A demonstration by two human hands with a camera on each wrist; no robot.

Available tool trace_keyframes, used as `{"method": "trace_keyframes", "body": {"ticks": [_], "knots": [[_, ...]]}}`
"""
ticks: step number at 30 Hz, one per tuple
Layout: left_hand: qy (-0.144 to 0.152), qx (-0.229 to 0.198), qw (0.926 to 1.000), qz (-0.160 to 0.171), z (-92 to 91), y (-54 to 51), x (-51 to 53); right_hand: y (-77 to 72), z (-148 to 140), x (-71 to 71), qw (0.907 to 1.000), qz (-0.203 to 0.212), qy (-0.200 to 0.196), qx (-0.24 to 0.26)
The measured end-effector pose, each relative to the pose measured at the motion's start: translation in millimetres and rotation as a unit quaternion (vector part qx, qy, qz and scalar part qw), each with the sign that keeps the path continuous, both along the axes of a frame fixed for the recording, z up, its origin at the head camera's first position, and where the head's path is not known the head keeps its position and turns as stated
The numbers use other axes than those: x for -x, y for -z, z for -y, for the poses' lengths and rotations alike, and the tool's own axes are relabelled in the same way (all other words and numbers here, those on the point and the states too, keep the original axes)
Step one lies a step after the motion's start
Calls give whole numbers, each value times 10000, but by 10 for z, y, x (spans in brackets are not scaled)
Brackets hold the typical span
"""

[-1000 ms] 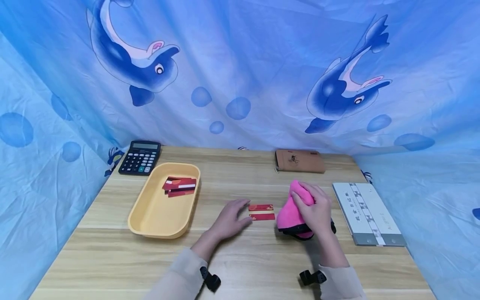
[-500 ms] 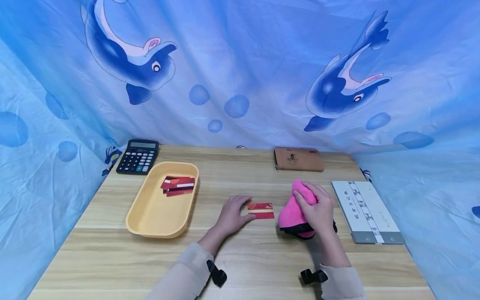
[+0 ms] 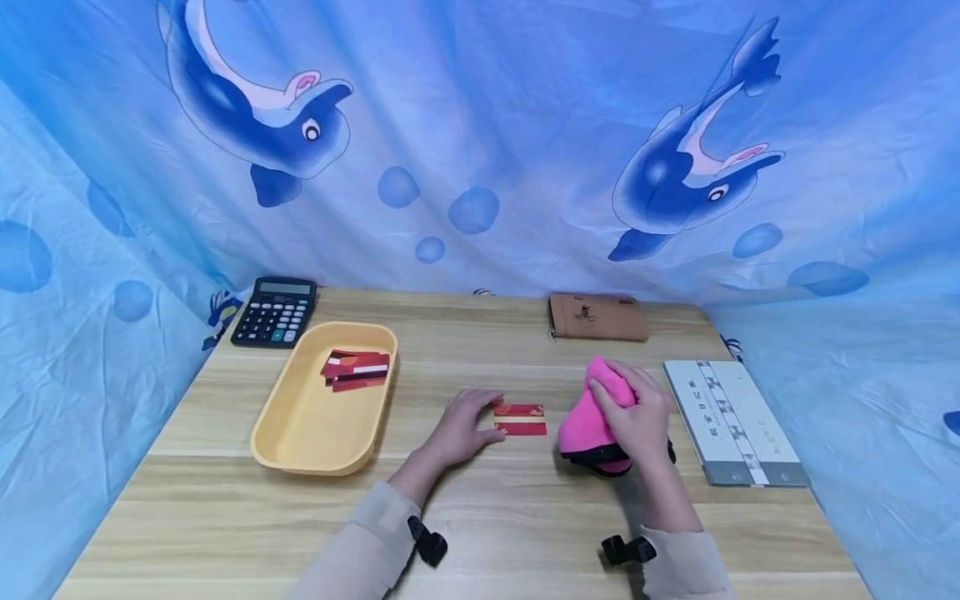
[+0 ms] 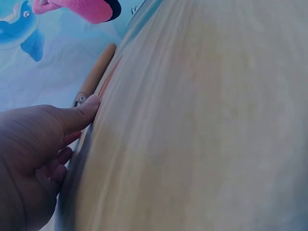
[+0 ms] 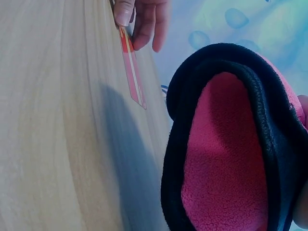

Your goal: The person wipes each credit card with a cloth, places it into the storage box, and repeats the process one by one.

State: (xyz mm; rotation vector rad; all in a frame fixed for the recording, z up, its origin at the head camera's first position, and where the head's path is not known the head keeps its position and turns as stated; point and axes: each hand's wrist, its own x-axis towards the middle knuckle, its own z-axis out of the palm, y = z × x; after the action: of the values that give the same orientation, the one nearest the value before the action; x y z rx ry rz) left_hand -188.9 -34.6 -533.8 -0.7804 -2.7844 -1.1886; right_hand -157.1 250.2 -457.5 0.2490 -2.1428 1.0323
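A red card (image 3: 520,420) with a pale gold stripe lies flat in the middle of the wooden table. My left hand (image 3: 461,432) rests beside it, thumb and fingertips touching its left end; the right wrist view shows these fingertips (image 5: 124,13) at the card's end. My right hand (image 3: 637,414) grips a soft pink fleece item with black edging (image 3: 588,425), bunched up to the right of the card. In the right wrist view, its black-trimmed opening (image 5: 224,154) faces the camera, with pink fleece inside. Its exact kind cannot be told.
A yellow tray (image 3: 322,433) holding several red cards (image 3: 356,370) stands at the left. Behind it lies a black calculator (image 3: 275,312). A brown wallet (image 3: 597,317) is at the back, a white-and-grey notebook (image 3: 733,423) at the right. A blue dolphin curtain (image 3: 480,150) encloses the table.
My left hand has shifted slightly away from me at the card's left end. My right hand keeps its hold on the pink fleece item, which has moved slightly right. The card stays in place.
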Motion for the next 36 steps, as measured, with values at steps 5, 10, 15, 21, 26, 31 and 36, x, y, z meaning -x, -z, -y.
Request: {"method": "trace_keyframes", "body": {"ticks": [5, 10, 15, 21, 26, 31, 36], "knots": [[8, 41, 9999, 111, -11, -62, -10, -13, 11, -22, 9998, 197, 27, 53], [-38, 205, 9986, 492, -31, -128, -5, -26, 27, -53, 9993, 346, 90, 56], [-107, -294, 9974, 653, -11, -84, -41, -17, 39, -72, 9992, 394, 61, 68], [-222, -1326, 9895, 537, 0, -67, -79, -19, 39, -42, 9996, 261, 32, 57], [-715, -1885, 9778, 567, 27, -46, -104, -12, 48, -45, 9994, 303, -54, 151], [-1265, -2427, 9555, 1099, 55, -84, -103, -27, 72, -59, 9989, 399, -61, 226], [-1666, -3022, 9198, 1867, 42, -311, -95, -60, 149, -42, 9986, 395, -271, 220]]}}
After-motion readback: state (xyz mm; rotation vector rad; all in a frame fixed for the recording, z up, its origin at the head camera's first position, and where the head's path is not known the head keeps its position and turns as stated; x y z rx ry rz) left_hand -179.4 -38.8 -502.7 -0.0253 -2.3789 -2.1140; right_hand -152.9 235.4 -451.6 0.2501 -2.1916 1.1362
